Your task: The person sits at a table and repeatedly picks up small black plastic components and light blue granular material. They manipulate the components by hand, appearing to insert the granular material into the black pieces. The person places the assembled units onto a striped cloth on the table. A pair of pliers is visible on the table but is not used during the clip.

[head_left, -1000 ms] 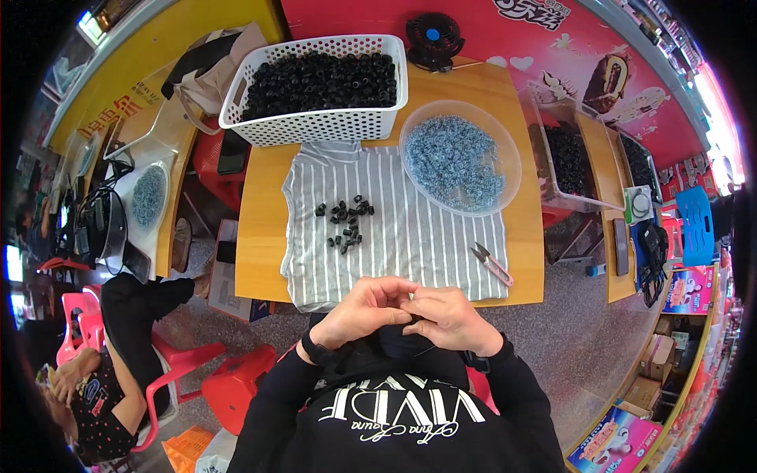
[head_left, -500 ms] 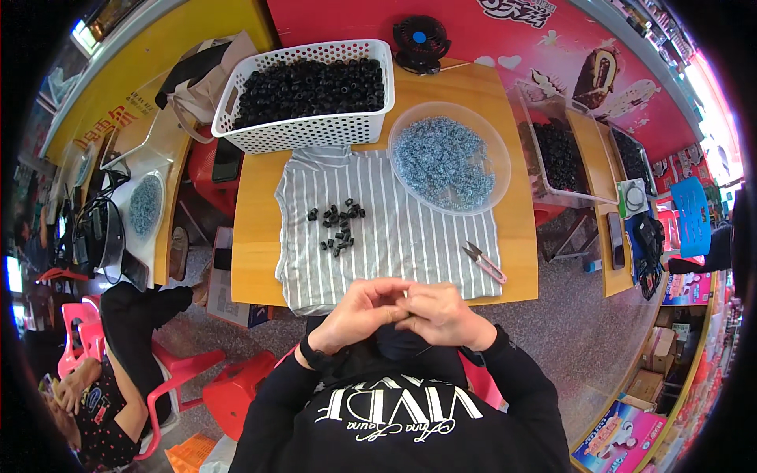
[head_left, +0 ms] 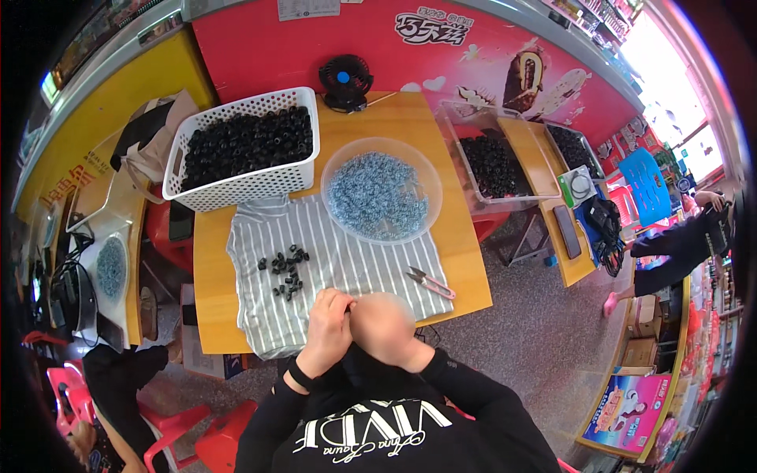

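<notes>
My left hand [head_left: 326, 333] is raised over the table's near edge, its fingers pinched together; a small dark bit shows at the fingertips, too small to name. Right beside it, apparently touching, is my right hand [head_left: 384, 329], smeared so that its fingers cannot be read. Just beyond my hands a grey-and-white striped cloth [head_left: 335, 272] covers the tabletop. Several small black cylindrical pieces [head_left: 289, 272] lie loose on its left half. Pink-handled thread snips [head_left: 432, 282] rest on its right side, blades apart.
A white perforated basket [head_left: 244, 185] full of black pieces stands at the back left of the wooden table [head_left: 465, 268]. Beside it sits a round translucent tub [head_left: 431, 185] of small bluish clear pieces. Behind is a black fan [head_left: 345, 83]. Another person [head_left: 126, 378] sits at left.
The view has swung, so the table sits lower and further left. My left hand has turned more upright, fingers pointing up. A standing person now shows more fully at far right.
</notes>
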Tool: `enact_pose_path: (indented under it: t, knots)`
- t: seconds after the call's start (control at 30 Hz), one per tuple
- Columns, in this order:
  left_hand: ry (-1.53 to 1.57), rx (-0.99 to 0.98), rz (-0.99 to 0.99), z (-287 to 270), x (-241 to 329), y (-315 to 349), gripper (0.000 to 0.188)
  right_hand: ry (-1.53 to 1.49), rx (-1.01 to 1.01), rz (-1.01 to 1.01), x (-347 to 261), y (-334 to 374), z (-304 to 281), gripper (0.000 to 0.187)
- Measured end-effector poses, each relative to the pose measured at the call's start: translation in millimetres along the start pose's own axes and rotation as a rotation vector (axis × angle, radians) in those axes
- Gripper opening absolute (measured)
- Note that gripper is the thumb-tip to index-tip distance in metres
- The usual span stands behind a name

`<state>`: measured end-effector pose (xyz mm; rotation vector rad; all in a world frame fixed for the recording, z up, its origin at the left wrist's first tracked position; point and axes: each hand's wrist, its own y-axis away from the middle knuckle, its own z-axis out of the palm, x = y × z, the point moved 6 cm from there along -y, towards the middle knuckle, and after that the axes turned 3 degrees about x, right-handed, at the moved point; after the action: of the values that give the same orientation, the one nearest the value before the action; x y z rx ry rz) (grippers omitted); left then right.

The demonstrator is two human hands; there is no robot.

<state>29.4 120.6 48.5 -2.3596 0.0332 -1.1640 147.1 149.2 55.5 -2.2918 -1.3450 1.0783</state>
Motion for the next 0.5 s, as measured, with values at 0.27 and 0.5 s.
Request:
enact_pose_path:
  t: [0.27,0.5]
  knots:
    - [0.021,-0.004,0.041,2.8,3.9,1.3,0.016,-0.005,-0.02,-0.034,-2.0,18.9,2.8,0.049]
    - [-0.02,-0.08,0.023,7.0,3.6,0.5,0.013,0.007,-0.083,-0.059,2.4,19.8,1.3,0.05]
